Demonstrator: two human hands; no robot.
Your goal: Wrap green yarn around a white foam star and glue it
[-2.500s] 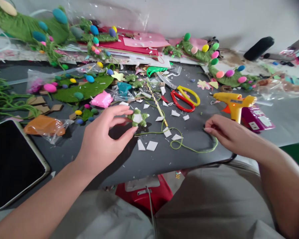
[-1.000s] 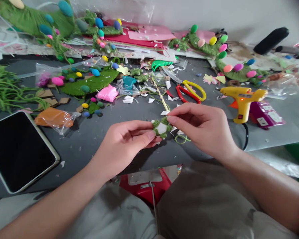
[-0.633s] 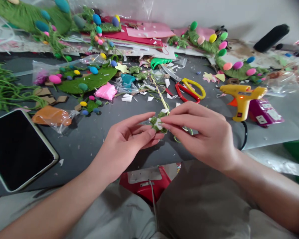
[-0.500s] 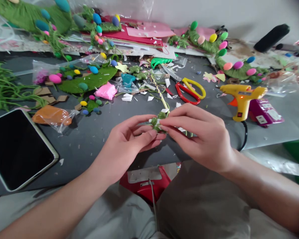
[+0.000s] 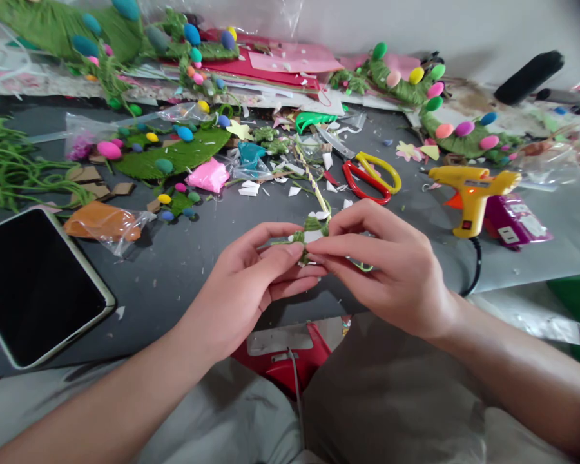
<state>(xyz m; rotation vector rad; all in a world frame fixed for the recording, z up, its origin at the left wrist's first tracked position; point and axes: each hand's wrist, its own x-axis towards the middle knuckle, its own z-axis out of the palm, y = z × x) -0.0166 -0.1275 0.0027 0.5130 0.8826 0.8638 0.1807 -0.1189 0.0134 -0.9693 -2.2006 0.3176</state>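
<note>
Between my two hands, over the front of the dark table, is a small white piece partly wrapped in green yarn. My left hand pinches its lower left side between thumb and fingers. From the right, the thumb and fingertips of my right hand close on the same piece. Part of it is hidden behind my fingers. A loop of green yarn hangs beneath my right hand. Just beyond the piece lies a thin pale stick wound with dark strands.
Red-and-yellow-handled scissors lie beyond my right hand, near a yellow glue gun with a lit red light. At left are a tablet, an orange clay packet and green yarn. Yarn-wrapped pieces with coloured eggs and paper scraps lie behind.
More of the white piece shows now between my hands. My left fingers have stretched a little further right beneath it, and my right fingertips have shifted slightly. The whole view has moved slightly.
</note>
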